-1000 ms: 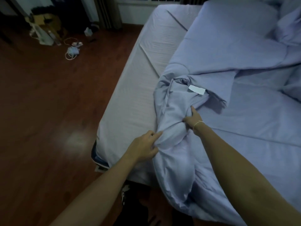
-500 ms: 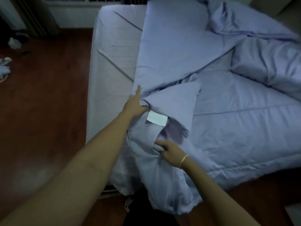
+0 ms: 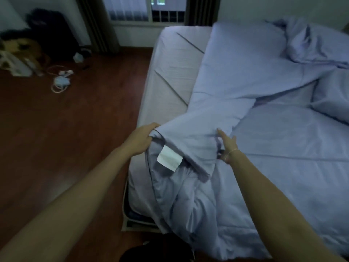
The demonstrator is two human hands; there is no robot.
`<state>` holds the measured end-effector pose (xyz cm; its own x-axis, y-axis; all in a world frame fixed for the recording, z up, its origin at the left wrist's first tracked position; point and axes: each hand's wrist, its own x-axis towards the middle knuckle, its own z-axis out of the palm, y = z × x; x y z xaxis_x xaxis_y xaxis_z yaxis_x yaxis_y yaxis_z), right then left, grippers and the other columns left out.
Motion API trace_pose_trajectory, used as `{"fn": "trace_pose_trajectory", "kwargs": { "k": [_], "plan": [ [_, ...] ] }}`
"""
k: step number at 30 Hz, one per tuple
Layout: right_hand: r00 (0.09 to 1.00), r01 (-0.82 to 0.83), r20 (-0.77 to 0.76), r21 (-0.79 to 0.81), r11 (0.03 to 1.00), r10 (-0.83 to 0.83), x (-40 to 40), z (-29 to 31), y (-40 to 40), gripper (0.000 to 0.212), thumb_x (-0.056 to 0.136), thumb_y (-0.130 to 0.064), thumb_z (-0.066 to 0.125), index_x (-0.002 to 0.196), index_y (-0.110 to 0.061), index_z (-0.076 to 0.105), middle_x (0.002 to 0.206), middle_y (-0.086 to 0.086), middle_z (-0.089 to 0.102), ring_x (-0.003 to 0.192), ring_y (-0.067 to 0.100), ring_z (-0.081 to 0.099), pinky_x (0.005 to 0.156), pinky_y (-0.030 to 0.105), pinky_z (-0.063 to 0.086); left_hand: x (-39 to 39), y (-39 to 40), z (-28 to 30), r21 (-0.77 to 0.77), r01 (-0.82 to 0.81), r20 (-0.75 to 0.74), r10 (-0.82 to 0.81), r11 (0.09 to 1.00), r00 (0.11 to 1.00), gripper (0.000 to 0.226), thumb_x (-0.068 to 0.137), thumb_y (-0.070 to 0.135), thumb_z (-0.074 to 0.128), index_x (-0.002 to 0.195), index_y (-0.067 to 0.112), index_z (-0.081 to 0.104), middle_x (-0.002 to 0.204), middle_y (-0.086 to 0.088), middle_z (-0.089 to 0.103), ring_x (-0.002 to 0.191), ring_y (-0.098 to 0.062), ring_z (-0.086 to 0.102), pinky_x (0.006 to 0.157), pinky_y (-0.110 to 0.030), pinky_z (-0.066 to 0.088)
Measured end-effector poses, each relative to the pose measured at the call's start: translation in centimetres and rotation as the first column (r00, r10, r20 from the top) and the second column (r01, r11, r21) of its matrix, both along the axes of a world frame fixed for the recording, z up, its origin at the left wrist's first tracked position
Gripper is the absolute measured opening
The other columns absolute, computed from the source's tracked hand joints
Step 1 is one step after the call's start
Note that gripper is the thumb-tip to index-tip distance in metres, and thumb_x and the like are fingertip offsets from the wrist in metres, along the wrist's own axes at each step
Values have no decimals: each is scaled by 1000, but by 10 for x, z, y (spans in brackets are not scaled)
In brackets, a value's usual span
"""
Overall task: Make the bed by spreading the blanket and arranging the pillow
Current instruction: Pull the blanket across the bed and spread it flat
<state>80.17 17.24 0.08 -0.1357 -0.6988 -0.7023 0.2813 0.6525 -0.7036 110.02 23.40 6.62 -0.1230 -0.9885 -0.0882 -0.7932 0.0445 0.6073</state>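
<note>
While the blanket lies in a soft blue heap over the middle and right of the frame, one folded corner of it is lifted near the center. We see a white tag sewn on the underside of that corner. Our left hand has its fingers curled round the blanket's edge and grips it, just above the tag. Our right hand is a little to the right, with a thin band on the wrist. Its fingers point up along a fold of the blanket, and the thumb seems tucked behind the cloth, but we cannot tell if it pinches the fold or only touches it. Part of the blanket hangs off the near end of the bed at the bottom center. The bed's pale sheet shows bare in a strip left of the blanket. A crumpled pillow sits in the upper right corner. The red-brown floor fills the left side. Bags and a white cord lie in the upper left, and a window is at the top center.
</note>
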Motion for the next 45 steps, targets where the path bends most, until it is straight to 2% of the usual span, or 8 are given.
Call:
{"fn": "trace_pose_trajectory", "kwargs": {
  "k": [4,8,15,18,22,29,39,45],
  "plan": [
    [953,-281,-161,-161,946,255,75,18,-22,62,82,-7,65,135,-22,37,137,6,51,114,29,52,99,46,46,51,10,10,277,72,-155,-29,958,987,53,71,28,52,123,14,56,113,-9,65,99,-22,62,81,-28,50],
    [897,-409,-291,-262,874,333,137,36,-16,53,90,-12,55,139,-26,40,126,2,55,108,26,53,89,38,46,109,-10,19,685,237,-479,180,689,859,42,69,8,54,111,12,54,73,-3,52,53,-11,46,53,-22,38],
    [640,-687,-648,-242,685,413,279,60,30,31,78,4,45,106,0,57,105,22,60,95,20,49,75,21,38,150,-73,15,520,-13,-462,294,854,837,74,75,72,51,134,30,42,140,5,42,121,-22,45,99,-44,38],
    [538,-799,-650,-191,570,536,342,71,51,31,83,10,43,109,2,57,104,14,57,93,17,45,76,20,33,174,-82,12,425,-17,-306,162,905,938,91,71,70,58,142,17,35,145,-7,41,126,-28,47,98,-40,42],
    [543,-822,-591,-230,521,596,387,59,71,21,80,3,60,94,-13,61,105,9,53,97,18,46,88,31,36,224,-77,-5,313,58,-103,-27,948,994,35,83,32,69,108,7,63,104,-12,59,85,-19,51,65,-28,37],
    [815,-486,-470,-235,842,339,361,28,71,35,87,-6,60,122,-8,60,115,8,60,108,18,56,75,10,46,342,-67,-26,179,-104,16,103,978,995,50,88,38,56,121,2,60,124,-24,61,112,-39,58,92,-41,45],
    [436,-440,-698,385,811,568,308,-85,76,78,80,-33,64,147,-26,25,156,14,10,136,36,32,110,49,34,430,-17,-122,258,-436,437,299,862,849,25,89,21,53,112,11,55,121,-24,58,110,-43,56,91,-46,45],
    [475,-545,-530,450,707,703,311,-116,116,81,84,-24,65,150,-20,17,158,12,6,143,32,21,114,39,27,381,-17,-144,411,-312,443,112,856,890,35,88,24,52,123,18,53,131,-15,54,120,-34,53,99,-44,41]
  ]
}}
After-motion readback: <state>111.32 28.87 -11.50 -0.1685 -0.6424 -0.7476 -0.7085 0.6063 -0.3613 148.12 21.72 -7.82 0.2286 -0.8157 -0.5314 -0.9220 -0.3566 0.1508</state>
